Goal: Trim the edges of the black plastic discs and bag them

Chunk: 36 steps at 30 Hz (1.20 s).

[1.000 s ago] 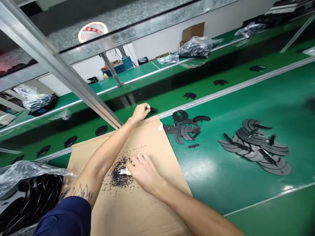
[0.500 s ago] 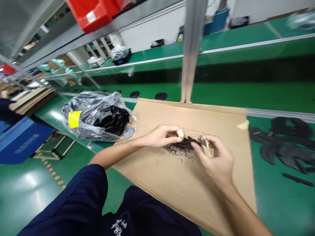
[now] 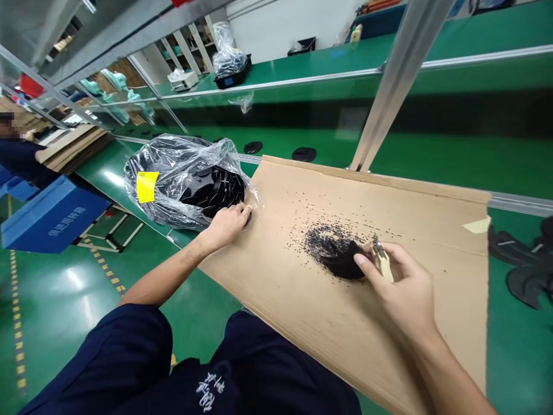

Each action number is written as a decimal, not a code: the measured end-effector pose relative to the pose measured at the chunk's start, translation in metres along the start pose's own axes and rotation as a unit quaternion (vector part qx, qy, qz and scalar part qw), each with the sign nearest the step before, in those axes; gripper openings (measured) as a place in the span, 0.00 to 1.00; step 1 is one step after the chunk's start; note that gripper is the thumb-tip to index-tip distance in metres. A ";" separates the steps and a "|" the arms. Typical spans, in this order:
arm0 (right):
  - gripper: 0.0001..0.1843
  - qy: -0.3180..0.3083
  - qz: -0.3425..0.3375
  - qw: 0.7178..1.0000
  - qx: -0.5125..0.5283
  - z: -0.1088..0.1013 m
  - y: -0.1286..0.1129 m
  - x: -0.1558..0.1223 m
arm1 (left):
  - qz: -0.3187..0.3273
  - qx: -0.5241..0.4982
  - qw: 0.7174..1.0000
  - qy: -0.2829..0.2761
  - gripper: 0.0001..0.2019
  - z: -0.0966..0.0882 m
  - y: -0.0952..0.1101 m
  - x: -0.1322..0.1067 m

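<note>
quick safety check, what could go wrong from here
The right hand grips a cream-handled tool and a black part together, so the tool could scratch the part. Loose black bits on the cardboard might scatter. The left hand, at the mouth of the plastic bag, could snag it.

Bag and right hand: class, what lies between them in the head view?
From the bag to the right hand, the head view shows the left hand at the bag's opening, cardboard, scattered black bits, then the black part against the right thumb.

Floor point(image 3: 78, 314): white glare
Plastic bag point(image 3: 173, 154): bright glints
Cardboard sheet point(image 3: 276, 271): bright, soft shadow by right forearm point(image 3: 447, 366)
Right-edge black parts point(image 3: 525, 283): slightly blurred
</note>
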State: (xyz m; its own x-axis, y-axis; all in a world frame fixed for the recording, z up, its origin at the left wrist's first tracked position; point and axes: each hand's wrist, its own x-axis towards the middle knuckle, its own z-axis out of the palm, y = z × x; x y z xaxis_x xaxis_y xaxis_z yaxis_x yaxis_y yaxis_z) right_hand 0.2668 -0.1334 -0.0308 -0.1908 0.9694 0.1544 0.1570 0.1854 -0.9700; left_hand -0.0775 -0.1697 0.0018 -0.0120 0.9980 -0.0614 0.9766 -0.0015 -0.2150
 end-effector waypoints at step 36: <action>0.22 -0.028 0.095 0.992 0.075 0.006 0.002 -0.008 | 0.247 -0.518 0.799 0.179 0.17 0.020 0.153 0.018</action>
State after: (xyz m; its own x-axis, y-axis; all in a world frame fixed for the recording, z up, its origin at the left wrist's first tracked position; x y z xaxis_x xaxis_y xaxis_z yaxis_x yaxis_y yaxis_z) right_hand 0.2628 -0.1418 -0.0349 -0.2256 0.9734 -0.0395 0.0494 -0.0290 -0.9984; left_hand 0.0668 -0.1535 -0.0520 0.3107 0.8460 0.4333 0.5001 -0.5332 0.6824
